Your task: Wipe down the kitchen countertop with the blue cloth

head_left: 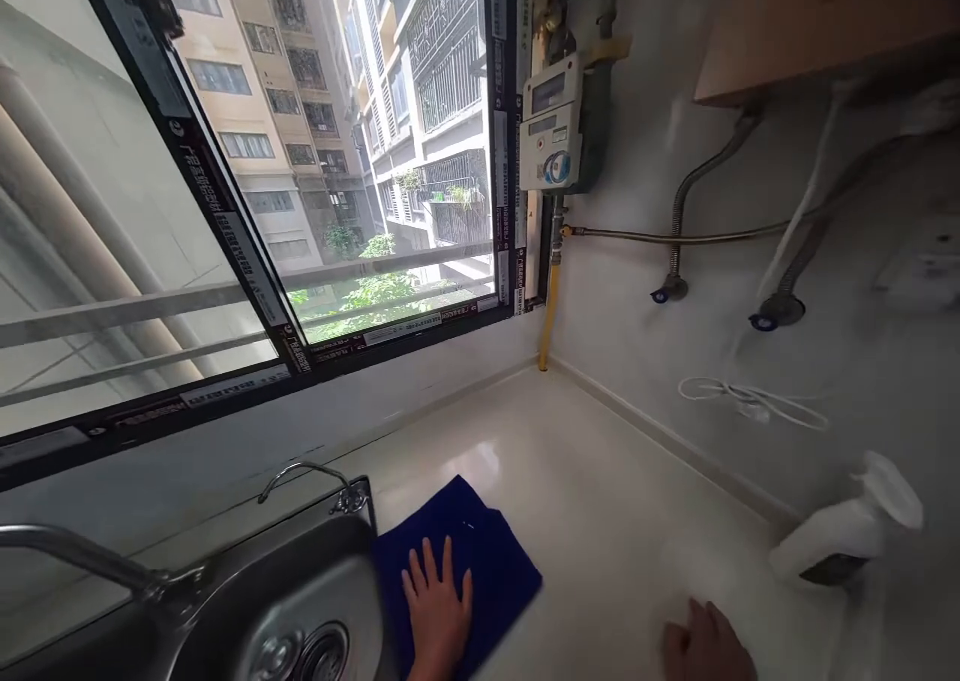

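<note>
My left hand point(437, 606) lies flat with fingers spread on a dark blue cloth point(480, 546), which is spread on the white countertop point(600, 491) beside the steel sink point(300, 601). My right hand point(705, 646) rests on the countertop at the bottom edge of view, fingers partly showing and loosely flat, holding nothing. A white spray bottle point(847, 531) lies on its side to the right of that hand, near the wall.
A thin faucet point(304, 473) and a larger tap point(75, 551) stand by the sink. A large window point(247, 211) runs along the back. A gas meter point(553, 121), a yellow pipe point(551, 301), hoses and a white cord point(750, 399) hang on the right wall.
</note>
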Demonstrator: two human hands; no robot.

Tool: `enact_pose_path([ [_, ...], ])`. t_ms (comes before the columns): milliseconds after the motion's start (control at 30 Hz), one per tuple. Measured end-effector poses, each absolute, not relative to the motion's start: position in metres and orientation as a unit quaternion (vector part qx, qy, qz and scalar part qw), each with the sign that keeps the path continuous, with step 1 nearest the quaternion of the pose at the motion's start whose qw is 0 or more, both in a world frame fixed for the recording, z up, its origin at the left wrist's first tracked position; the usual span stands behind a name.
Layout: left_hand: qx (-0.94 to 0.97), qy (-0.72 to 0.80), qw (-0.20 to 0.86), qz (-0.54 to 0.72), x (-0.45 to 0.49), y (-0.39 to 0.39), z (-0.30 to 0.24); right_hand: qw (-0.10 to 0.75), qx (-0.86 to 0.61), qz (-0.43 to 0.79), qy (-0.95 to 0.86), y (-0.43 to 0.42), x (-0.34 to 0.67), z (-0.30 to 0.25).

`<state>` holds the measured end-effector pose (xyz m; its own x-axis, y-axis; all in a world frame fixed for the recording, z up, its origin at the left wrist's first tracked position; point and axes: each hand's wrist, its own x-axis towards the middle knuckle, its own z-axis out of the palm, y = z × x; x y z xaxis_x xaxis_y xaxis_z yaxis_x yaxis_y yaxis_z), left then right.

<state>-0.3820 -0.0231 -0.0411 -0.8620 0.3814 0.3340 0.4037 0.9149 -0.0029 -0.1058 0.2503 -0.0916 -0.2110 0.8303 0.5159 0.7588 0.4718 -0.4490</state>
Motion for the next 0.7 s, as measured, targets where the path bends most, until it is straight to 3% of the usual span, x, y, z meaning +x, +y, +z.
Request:
enact_pose_path([
  [233, -0.37, -0.902, 0.184, -0.122, -0.273, -0.027, -0.083, 0.32, -0.46, 0.111, -0.821, 0.233, -0.105, -0.077],
  [367, -0.49, -0.85, 0.141, -0.131, -0.213, -0.004, -0.075, 0.345, -0.312, 0.19, -0.865, 0.178, -0.098, -0.079],
  [467, -0.572, -0.803, 0.101, -0.132, -0.179, 0.016, -0.061, 0.32, -0.262, 0.173, -0.894, 0.143, -0.078, -0.091],
  [700, -0.695, -0.702, 0.064, -0.143, -0.116, 0.035, -0.044, 0.269, -0.35, 0.104, -0.891, 0.124, 0.023, -0.104],
])
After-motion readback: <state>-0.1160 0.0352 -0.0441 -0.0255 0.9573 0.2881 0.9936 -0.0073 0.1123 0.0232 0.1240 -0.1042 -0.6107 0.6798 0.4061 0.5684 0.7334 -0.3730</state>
